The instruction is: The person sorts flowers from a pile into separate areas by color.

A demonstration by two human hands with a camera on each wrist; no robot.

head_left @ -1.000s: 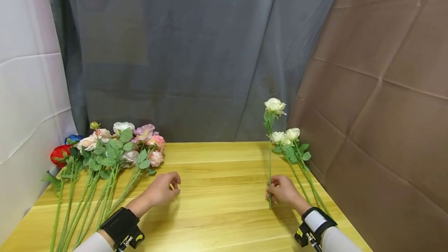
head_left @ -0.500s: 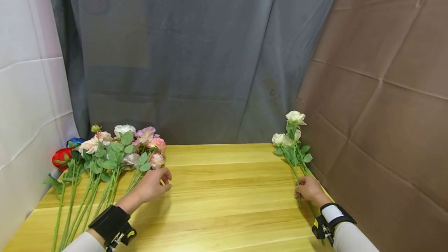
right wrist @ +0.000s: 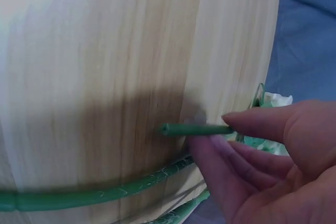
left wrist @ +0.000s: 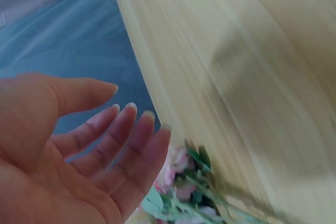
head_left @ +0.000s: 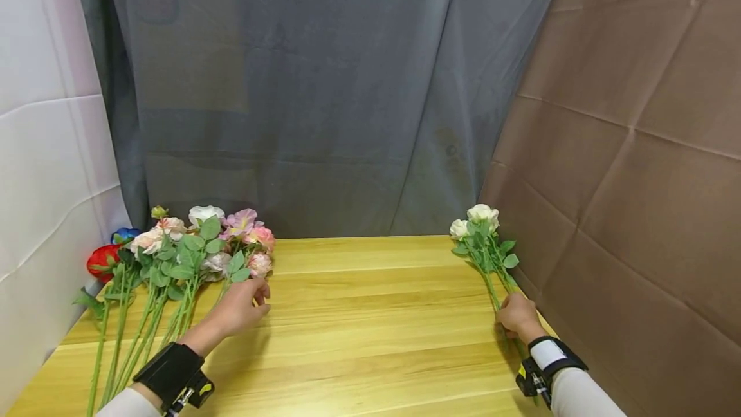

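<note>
My right hand [head_left: 517, 315] pinches the green stem [right wrist: 197, 129] of a white rose [head_left: 483, 213] between thumb and fingers, low over the table. The bloom lies among the other white roses [head_left: 459, 229] at the right, their stems passing under and beside the hand. In the right wrist view the held stem's cut end sticks out past the fingertips. My left hand [head_left: 240, 306] hovers at the right side of the mixed flower bunch, its fingers loosely bent and holding nothing. Pink blooms [left wrist: 176, 174] show below its fingers in the left wrist view.
A bunch of artificial flowers lies at the left, with a red bloom [head_left: 103, 262], a purple one [head_left: 240, 224] and long green stems [head_left: 118, 352]. The wooden table [head_left: 370, 314] is bounded by a grey curtain [head_left: 324, 114] behind and a brown cloth [head_left: 625, 211] at the right.
My right hand has carried the white rose rightward and lowered it from upright onto the other white roses. My left hand has drifted left and slightly toward me.
</note>
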